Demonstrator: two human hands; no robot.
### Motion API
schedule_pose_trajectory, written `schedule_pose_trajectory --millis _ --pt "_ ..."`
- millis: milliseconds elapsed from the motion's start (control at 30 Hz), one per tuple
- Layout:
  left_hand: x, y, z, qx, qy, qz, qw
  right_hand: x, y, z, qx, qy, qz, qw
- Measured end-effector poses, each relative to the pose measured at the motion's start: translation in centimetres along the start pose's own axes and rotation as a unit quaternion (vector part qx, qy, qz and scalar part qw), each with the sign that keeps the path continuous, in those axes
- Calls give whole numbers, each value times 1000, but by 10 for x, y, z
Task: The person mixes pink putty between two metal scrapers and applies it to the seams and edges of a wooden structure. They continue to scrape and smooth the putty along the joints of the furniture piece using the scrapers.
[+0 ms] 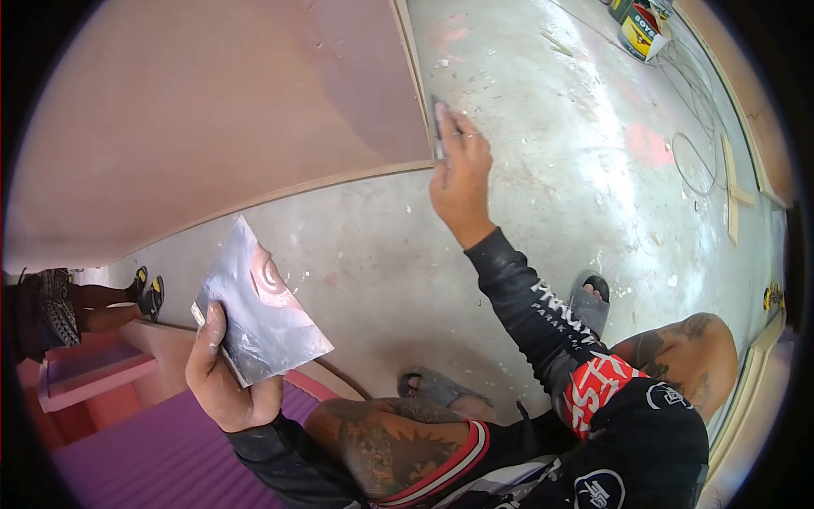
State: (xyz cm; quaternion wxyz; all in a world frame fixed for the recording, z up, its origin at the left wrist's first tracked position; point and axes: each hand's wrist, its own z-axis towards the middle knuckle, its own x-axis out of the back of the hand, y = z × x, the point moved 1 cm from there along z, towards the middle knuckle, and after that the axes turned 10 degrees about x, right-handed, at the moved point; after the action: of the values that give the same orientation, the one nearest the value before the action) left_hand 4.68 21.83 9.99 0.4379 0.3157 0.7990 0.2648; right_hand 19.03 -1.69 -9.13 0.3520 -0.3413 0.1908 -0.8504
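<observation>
My left hand (pixel 229 373) grips a square metal sheet (pixel 259 314) by its lower left edge, thumb on top. A smear of pink paste (pixel 275 280) lies on the sheet's upper right part. My right hand (pixel 464 174) is closed on a thin, flat blade (pixel 438 127), blurred and partly hidden by the fingers. The blade is at the edge of a large pinkish-brown panel (pixel 254 102), close to its lower right corner.
Paint cans (pixel 643 32), a looped cable (pixel 695 161) and wood strips (pixel 733 191) lie on the grey floor (pixel 543 204) at the right. Another person's legs (pixel 106 307) show at the far left, above a purple ridged surface (pixel 178 450).
</observation>
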Motion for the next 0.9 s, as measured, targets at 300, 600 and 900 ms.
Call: schedule_pose_trajectory --millis 300,600,900 --pt "5 1 -10 -4 -18 11 1000 -78 66 -120 -229 -153 -49 960" --pt "4 1 -6 -4 -42 9 999 -85 25 -94 -556 235 512 611" --pt "7 1 -15 -37 -3 26 999 -150 9 -54 -582 292 452 610"
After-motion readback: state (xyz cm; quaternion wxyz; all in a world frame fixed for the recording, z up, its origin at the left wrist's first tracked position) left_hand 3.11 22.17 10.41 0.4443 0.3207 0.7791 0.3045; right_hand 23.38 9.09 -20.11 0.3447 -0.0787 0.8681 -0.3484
